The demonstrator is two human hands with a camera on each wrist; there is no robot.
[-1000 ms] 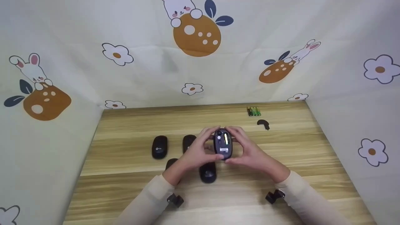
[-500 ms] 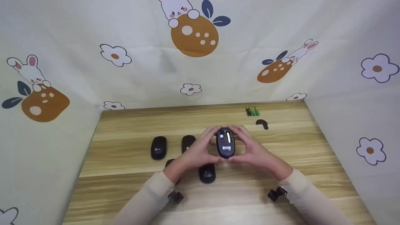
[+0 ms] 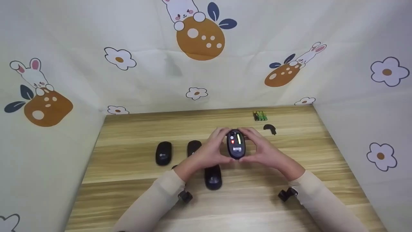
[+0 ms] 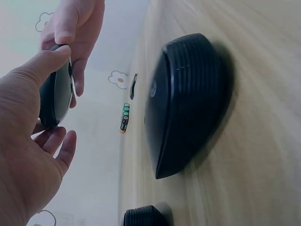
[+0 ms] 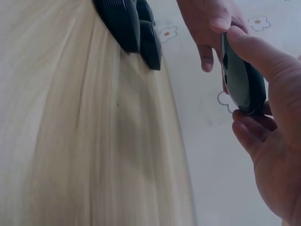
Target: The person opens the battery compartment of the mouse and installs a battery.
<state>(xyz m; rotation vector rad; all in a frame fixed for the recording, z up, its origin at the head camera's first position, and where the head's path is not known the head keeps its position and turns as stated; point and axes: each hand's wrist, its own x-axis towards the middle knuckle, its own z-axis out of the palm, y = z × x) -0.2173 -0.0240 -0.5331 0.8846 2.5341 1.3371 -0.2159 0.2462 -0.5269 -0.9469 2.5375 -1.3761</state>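
A black computer mouse is held up above the table, its underside facing the head camera. A battery sits in its uncovered slot, and a red light glows beside it. My left hand grips the mouse's left side, thumb at the lower end and fingers toward the top. On the opposite side my right hand holds it the same way. Both thumbs meet at one end of the mouse in the left wrist view. A black curved cover piece lies to the right, beyond the hands.
Several loose batteries lie side by side near the table's back edge. More black mice stand at left: one mouse alone, others partly behind my left arm. A patterned cloth encloses the back and sides of the wooden table.
Both hands have shifted the mouse to the right and slightly away. The red light on its underside now glows; it was dark before. My left thumb has slid off the underside to the end.
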